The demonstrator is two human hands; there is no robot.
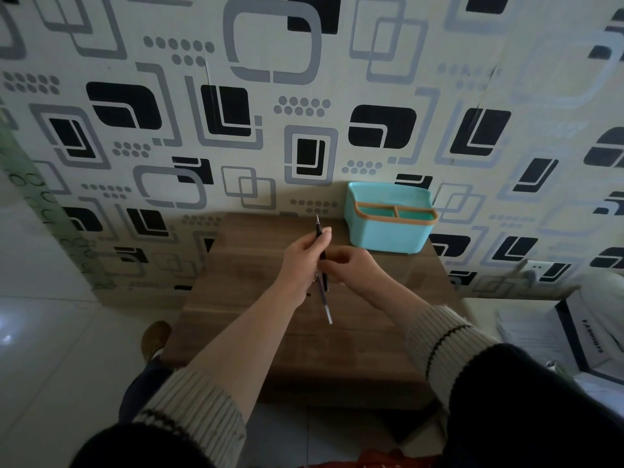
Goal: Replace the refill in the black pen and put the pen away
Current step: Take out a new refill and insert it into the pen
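My left hand point(305, 256) holds the thin black pen point(319, 231) upright over the brown wooden table point(256, 298), its tip pointing away towards the wall. My right hand point(351, 265) pinches the pen's lower black part point(325, 280) just below the left hand. A clear refill point(327, 307) with a dark upper section lies on the table under the hands, slanting towards me. A teal organiser box point(388, 231) with a brown rim and divided compartments stands at the table's far right, against the wall.
The small table stands against a wall with black and grey patterned wallpaper. My foot in a brown shoe point(155, 339) rests on the pale tiled floor to the left. A white bag with black trim point(587, 336) sits at the right.
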